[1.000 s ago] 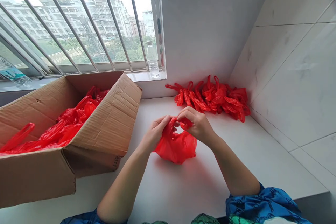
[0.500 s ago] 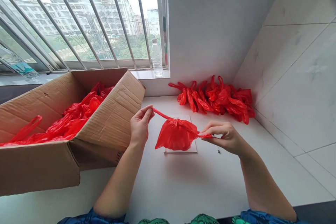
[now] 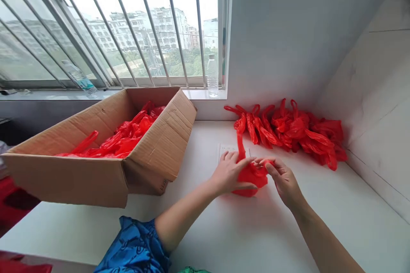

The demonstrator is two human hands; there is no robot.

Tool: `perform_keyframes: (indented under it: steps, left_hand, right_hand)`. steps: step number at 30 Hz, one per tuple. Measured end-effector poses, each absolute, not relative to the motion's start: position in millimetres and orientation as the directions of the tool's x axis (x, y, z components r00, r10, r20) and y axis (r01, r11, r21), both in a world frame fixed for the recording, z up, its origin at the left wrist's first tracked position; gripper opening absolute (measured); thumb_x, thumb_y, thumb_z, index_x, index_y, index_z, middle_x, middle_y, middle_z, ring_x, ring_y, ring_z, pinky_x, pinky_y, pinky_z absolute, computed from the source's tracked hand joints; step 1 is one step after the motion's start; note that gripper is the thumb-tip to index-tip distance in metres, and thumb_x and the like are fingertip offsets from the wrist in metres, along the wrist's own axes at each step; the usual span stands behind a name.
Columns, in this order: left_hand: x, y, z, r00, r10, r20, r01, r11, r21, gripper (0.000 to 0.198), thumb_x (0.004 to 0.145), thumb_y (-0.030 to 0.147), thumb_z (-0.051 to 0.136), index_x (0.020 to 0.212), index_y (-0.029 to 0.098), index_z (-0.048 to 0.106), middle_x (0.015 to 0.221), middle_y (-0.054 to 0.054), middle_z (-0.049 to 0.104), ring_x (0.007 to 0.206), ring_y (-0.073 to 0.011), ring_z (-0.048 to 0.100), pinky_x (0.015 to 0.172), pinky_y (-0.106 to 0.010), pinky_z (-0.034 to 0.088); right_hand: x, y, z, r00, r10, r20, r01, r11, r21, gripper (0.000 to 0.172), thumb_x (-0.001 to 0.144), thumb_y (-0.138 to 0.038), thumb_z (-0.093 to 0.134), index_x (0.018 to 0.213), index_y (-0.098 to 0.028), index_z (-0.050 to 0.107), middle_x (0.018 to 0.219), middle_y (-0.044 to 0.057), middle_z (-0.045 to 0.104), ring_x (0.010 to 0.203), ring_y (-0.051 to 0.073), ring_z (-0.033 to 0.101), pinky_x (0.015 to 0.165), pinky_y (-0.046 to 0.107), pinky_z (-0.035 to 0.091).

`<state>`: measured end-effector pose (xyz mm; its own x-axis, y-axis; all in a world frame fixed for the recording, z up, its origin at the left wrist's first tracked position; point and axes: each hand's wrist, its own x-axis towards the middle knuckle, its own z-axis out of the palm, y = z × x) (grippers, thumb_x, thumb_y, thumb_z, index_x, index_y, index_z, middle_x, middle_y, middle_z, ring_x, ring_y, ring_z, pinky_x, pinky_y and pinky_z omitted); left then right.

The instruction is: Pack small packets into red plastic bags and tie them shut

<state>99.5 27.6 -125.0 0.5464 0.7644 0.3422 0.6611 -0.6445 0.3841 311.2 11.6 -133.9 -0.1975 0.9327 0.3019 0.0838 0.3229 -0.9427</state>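
Note:
A small bunched red plastic bag (image 3: 251, 175) lies on the white counter (image 3: 262, 230) between my hands. My left hand (image 3: 229, 172) wraps round its left side, with one bag handle sticking up past the fingers. My right hand (image 3: 283, 178) pinches the bag's right end with fingers and thumb. Behind them, against the wall, lies a row of several tied red bags (image 3: 290, 130). An open cardboard box (image 3: 105, 166) on the left holds several loose red bags (image 3: 124, 136).
A clear plastic bottle (image 3: 212, 75) stands on the window sill, and another bottle (image 3: 80, 79) lies further left behind the bars. A tiled wall (image 3: 378, 106) closes the right side. A small white card (image 3: 226, 149) lies on the counter under my hands.
My hands had pulled the bag's handles apart; now they have come together on the bag and moved further from me. The view has shifted to the left.

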Motion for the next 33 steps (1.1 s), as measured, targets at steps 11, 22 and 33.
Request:
perform_keyframes:
  steps: [11, 22, 33]
  left_hand:
    - [90.3, 22.1, -197.9, 0.559, 0.734, 0.384, 0.780, -0.623, 0.056, 0.041, 0.094, 0.048, 0.045, 0.116, 0.018, 0.061, 0.127, -0.011, 0.060, 0.136, -0.0301, 0.040, 0.112, -0.054, 0.031]
    - [93.4, 23.6, -219.6, 0.542, 0.694, 0.475, 0.781, -0.624, 0.021, 0.043, 0.100, 0.051, 0.039, 0.115, 0.019, 0.065, 0.125, -0.005, 0.066, 0.134, -0.0249, 0.046, 0.108, -0.049, 0.033]
    - [45.5, -38.6, -54.3, 0.606, 0.722, 0.333, 0.687, -0.686, 0.238, 0.054, 0.088, 0.066, 0.055, 0.062, 0.019, 0.055, 0.058, 0.000, 0.060, 0.059, -0.0119, 0.058, 0.050, -0.026, 0.032]
  right_hand:
    - [296.9, 37.0, -258.1, -0.517, 0.779, 0.355, 0.744, 0.614, -0.264, 0.070, 0.100, -0.049, 0.035, 0.159, -0.033, 0.001, 0.161, 0.004, 0.030, 0.147, 0.029, 0.032, 0.118, 0.059, 0.027]
    - [303.9, 31.8, -267.0, -0.539, 0.778, 0.323, 0.680, 0.629, -0.377, 0.075, 0.098, -0.053, 0.040, 0.159, -0.031, 0.004, 0.161, 0.008, 0.029, 0.144, 0.032, 0.036, 0.115, 0.061, 0.032]
    - [326.4, 2.2, -183.3, -0.422, 0.811, 0.405, 0.304, 0.548, -0.779, 0.029, 0.086, -0.051, 0.064, 0.091, -0.026, 0.078, 0.101, 0.006, 0.076, 0.106, 0.030, 0.069, 0.084, 0.033, 0.061]
